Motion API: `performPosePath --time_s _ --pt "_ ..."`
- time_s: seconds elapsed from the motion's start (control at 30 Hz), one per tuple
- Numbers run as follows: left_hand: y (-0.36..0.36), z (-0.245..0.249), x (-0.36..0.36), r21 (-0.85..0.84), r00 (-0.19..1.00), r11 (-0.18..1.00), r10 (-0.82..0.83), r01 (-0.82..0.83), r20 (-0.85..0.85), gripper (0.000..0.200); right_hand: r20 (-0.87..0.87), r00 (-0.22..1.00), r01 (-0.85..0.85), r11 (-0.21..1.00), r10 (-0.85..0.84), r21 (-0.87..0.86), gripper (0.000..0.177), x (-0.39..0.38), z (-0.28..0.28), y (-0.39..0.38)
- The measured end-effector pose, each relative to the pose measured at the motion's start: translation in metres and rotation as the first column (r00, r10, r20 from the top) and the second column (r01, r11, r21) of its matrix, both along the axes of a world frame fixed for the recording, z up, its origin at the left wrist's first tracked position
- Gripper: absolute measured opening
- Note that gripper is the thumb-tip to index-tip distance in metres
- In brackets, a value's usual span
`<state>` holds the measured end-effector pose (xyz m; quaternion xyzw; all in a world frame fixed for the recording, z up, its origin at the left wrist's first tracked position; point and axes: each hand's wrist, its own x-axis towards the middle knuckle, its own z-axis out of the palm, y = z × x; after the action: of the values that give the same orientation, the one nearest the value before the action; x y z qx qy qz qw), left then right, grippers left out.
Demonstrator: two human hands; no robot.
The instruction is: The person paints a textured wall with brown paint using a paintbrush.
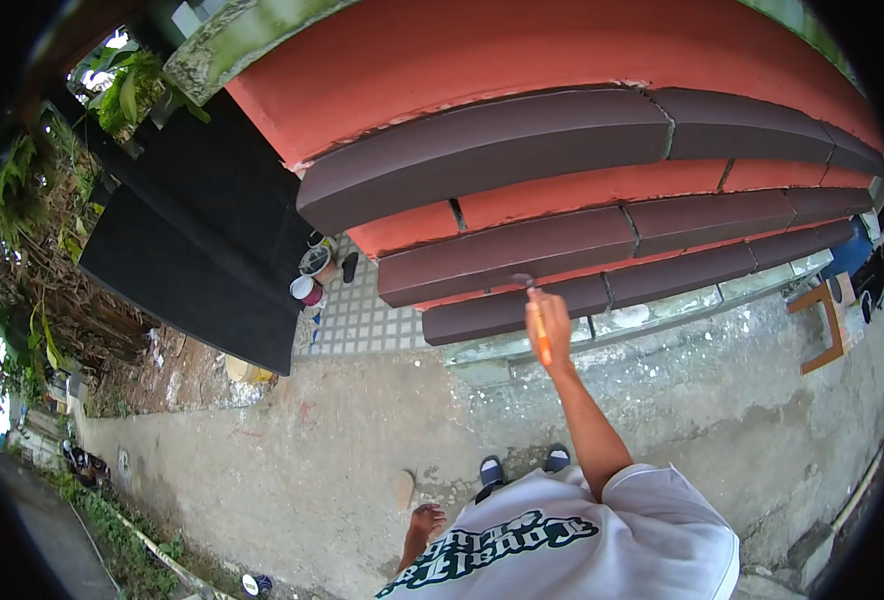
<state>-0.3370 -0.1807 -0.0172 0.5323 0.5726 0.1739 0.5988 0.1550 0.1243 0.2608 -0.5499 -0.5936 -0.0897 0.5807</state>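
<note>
Orange-handled brush (544,348) in right hand (553,322), stretched forward, left hand (428,517) low.

My R hand (552,318) covers part of the brush (544,346); its tip's blurry, so can't tell if it's touching the middle ledge (512,252). L hand (425,517) is small, finger pose unclear; my shirt (622,540) hides the rest of that arm & runs off the btm edge. Bucket (306,291) contents too tiny to ID. Red wall (562,55) cut off up top.
</note>
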Motion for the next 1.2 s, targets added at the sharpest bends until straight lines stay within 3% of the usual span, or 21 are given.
performPosePath --time_s 0.03,0.07,0.1,0.13,0.17,0.23,0.27,0.33,0.37,0.5,0.53,0.63,0.73,0.8,0.9,0.93,1.07,1.13,1.2 --pt "-0.002 0.002 0.005 -0.098 0.994 0.991 0.097 -0.091 0.054 0.028 -0.021 0.998 0.056 0.998 -0.056 0.001 0.027 0.018 -0.005 -0.005" --pt "0.006 0.014 0.014 -0.343 0.949 0.900 0.308 -0.269 0.063 0.028 -0.056 0.989 0.139 0.990 -0.140 -0.018 0.026 0.035 -0.007 -0.011" --pt "0.010 0.023 0.022 -0.563 0.865 0.720 0.502 -0.406 0.019 0.028 -0.089 0.971 0.219 0.975 -0.222 -0.039 0.026 0.049 -0.008 -0.016" --pt "0.011 0.023 0.027 -0.547 0.877 0.735 0.480 -0.401 0.001 0.028 -0.202 0.938 0.277 0.960 -0.282 -0.052 0.029 0.060 -0.006 -0.021" --pt "0.008 0.024 0.031 -0.563 0.866 0.709 0.499 -0.425 -0.026 0.028 -0.230 0.907 0.360 0.933 -0.353 -0.014 0.030 0.069 -0.003 -0.023" --pt "0.010 0.037 0.048 -0.588 0.845 0.660 0.528 -0.468 -0.081 0.029 -0.218 0.906 0.371 0.928 -0.363 -0.003 0.031 0.074 -0.004 -0.018" --pt "0.003 0.042 0.061 -0.483 0.853 0.723 0.512 -0.494 -0.106 0.030 -0.172 0.929 0.329 0.944 -0.326 -0.015 0.030 0.066 -0.006 -0.014" --pt "-0.005 0.023 0.069 -0.301 0.951 0.902 0.286 -0.310 -0.121 0.031 -0.180 0.966 0.188 0.982 -0.188 -0.021 0.029 0.038 -0.010 -0.006" --pt "-0.009 0.017 0.071 -0.208 0.974 0.958 0.169 -0.198 -0.151 0.031 -0.105 0.989 0.107 0.994 -0.108 -0.011 0.029 0.025 -0.009 -0.004" --pt "-0.010 0.026 0.095 -0.046 0.985 0.998 0.023 -0.031 -0.170 0.031 -0.072 0.966 -0.248 0.969 0.248 -0.001 0.031 0.000 -0.011 -0.007" --pt "-0.008 0.018 0.096 -0.041 0.986 0.999 0.005 -0.012 -0.169 0.031 -0.074 0.971 -0.230 0.973 0.229 0.003 0.031 0.005 -0.009 -0.008" --pt "-0.014 0.011 0.098 0.010 0.995 0.999 0.035 -0.034 -0.098 0.030 -0.108 0.985 -0.137 0.991 0.136 -0.003 0.030 0.037 -0.004 -0.016" --pt "-0.019 0.019 0.104 -0.144 0.979 0.969 0.190 -0.198 -0.068 0.030 -0.210 0.976 0.048 0.998 -0.054 -0.035 0.028 0.081 -0.011 -0.025" --pt "-0.015 0.021 0.108 -0.255 0.957 0.925 0.255 -0.283 -0.136 0.030 -0.286 0.942 0.180 0.984 -0.177 -0.013 0.030 0.099 -0.010 -0.031" --pt "-0.027 0.025 0.109 -0.134 0.969 0.961 0.232 -0.241 -0.081 0.030 -0.442 0.853 0.301 0.953 -0.279 -0.020 0.031 0.102 0.001 -0.032" --pt "-0.032 0.028 0.111 -0.084 0.975 0.974 0.203 -0.211 -0.092 0.030 -0.306 0.895 0.346 0.938 -0.324 0.018 0.032 0.101 -0.003 -0.024" --pt "-0.044 0.053 0.115 0.144 0.987 0.988 0.075 -0.054 -0.143 0.031 -0.247 0.962 0.129 0.991 -0.119 0.022 0.033 0.043 0.006 -0.013" --pt "-0.039 0.053 0.116 0.071 0.981 0.992 0.118 -0.109 -0.152 0.032 -0.225 0.971 -0.086 0.996 0.085 0.004 0.031 0.017 0.010 -0.018" --pt "-0.037 0.048 0.111 -0.212 0.948 0.930 0.264 -0.299 -0.178 0.032 -0.166 0.955 -0.246 0.969 0.244 0.010 0.030 0.011 0.018 -0.020"
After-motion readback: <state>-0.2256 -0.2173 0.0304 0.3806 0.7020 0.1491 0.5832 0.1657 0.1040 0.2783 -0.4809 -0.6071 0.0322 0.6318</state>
